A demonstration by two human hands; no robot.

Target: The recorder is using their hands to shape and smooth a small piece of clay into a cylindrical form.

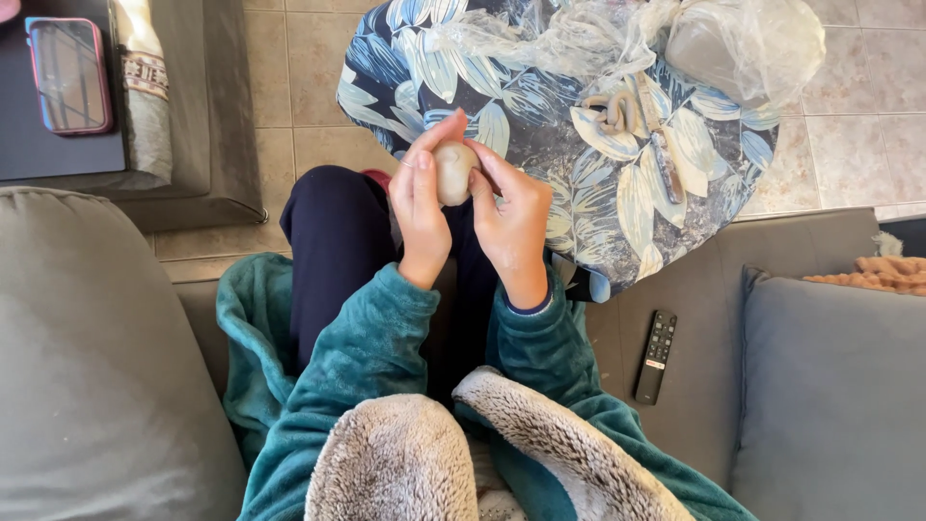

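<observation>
A small round lump of grey-beige clay (453,172) sits between both my hands above my lap. My left hand (421,198) wraps its left side, thumb and forefinger curled over the top. My right hand (511,222) presses on its right side with the fingertips. Just beyond lies a round board covered in a blue cloth with white leaves (579,145). On it rest coiled clay pieces (617,111), a clay-smeared stick tool (666,159) and crumpled clear plastic wrap (733,43) over a bigger clay lump.
I sit on a grey sofa in a teal fleece robe. A black remote control (656,355) lies on the seat at right, by a grey cushion (830,386). A phone in a pink case (69,75) rests on a dark table at top left. Tiled floor beyond.
</observation>
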